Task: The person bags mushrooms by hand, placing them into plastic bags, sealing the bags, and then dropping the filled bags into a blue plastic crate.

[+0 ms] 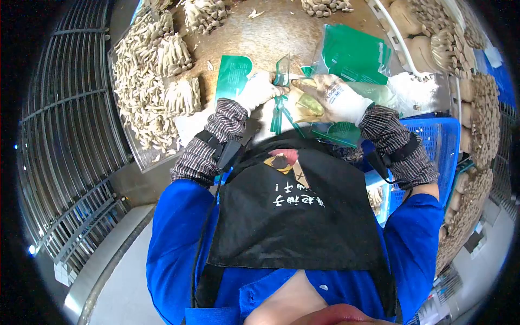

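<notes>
My left hand [259, 92], in a white glove, is closed with its fingertips pinched on a clear plastic bag [278, 116] with green print. My right hand [338, 98], also gloved, curls around the other side of the bag, near a pale yellow-green bulge whose contents I cannot make out. Just left of my left hand lies a flat green printed sheet [232, 75]. Beyond my right hand is a stack of green printed bags [355, 54].
Loose and bunched mushrooms [154, 81] are heaped at the table's left side, with more bunches [203, 15] at the far edge. Crates of mushrooms [479, 114] line the right. A blue plastic basket [452, 157] stands beside my right forearm. Metal racks [70, 108] stand left.
</notes>
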{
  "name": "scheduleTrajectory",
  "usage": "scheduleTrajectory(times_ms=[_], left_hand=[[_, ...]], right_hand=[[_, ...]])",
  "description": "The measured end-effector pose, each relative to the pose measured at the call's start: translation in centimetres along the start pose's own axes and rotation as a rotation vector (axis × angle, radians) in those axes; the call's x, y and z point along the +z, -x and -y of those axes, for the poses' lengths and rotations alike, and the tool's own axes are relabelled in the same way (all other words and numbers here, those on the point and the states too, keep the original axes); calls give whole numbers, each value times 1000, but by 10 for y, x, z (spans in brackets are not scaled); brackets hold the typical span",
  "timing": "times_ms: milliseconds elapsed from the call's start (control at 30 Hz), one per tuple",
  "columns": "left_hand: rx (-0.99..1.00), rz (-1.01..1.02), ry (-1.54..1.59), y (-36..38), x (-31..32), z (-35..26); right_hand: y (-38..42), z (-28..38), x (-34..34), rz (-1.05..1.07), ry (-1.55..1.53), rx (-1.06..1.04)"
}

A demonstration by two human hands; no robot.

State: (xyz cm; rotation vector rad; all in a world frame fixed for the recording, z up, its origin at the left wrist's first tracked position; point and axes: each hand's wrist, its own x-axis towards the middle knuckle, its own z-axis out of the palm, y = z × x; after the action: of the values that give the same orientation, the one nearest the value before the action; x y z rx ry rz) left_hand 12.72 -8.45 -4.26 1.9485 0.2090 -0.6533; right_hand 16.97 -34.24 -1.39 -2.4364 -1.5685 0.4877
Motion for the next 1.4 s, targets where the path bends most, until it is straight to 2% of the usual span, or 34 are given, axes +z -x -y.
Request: scheduleTrajectory(times_ms=[67, 133, 200, 233, 267, 333, 433, 600, 667, 767, 800, 867, 900, 933, 1033, 1067, 1133, 1233, 1333, 1367, 1400], left_hand=[[77, -4, -350, -4, 5, -3], [139, 9, -302, -5, 10, 3], [304, 20, -492, -5, 11, 3], [253, 118, -484, -7, 12, 2], [253, 118, -484, -7, 11, 2], [299, 191, -583, -7, 8, 2], [404, 196, -487, -10, 7, 19], [360, 241, -410, -9, 5, 25], [433, 270, -312, -14, 2, 37], [337, 236, -184, -12, -9, 36], [337, 235, -183, -12, -13, 30], [186, 115, -514, -13, -19, 19], [275, 36, -572, -16, -16, 23], [273, 30, -565, -17, -12, 23], [236, 44, -593, -11, 7, 3], [211, 106, -564, -20, 18, 13], [210, 73, -572, -30, 42, 27], [279, 36, -509, -49, 74, 50], [194, 108, -489, -38, 68, 25], [342, 96, -422, -89, 100, 104], [343, 90, -423, -88, 98, 102]], right_hand=[[0, -2, -4, 26, -8, 3], [0, -4, -8, 84, -26, 1], [1, -7, -7, 72, -48, -15], [0, -8, -7, 65, -75, -32], [-1, -8, -8, 64, -75, -32], [-6, -7, -12, 198, 10, 21], [-6, -3, -18, 188, 22, 24], [-5, -11, -9, 157, 26, 1], [-3, -13, -6, 152, 46, -1], [2, -15, -11, 125, 37, -16], [4, -15, -13, 153, 33, 17], [11, -14, -18, 186, 31, 46], [18, -13, -22, 112, 21, 37], [23, -13, -27, 39, 12, 24], [43, -18, -57, 104, -99, 117], [48, -17, -67, 128, -143, 183], [52, -9, -83, 119, -192, 209], [59, -12, -77, -106, -379, 133], [48, -11, -59, -131, -423, 157], [45, -12, -50, -105, -417, 205], [43, -16, -39, -107, -413, 200]])
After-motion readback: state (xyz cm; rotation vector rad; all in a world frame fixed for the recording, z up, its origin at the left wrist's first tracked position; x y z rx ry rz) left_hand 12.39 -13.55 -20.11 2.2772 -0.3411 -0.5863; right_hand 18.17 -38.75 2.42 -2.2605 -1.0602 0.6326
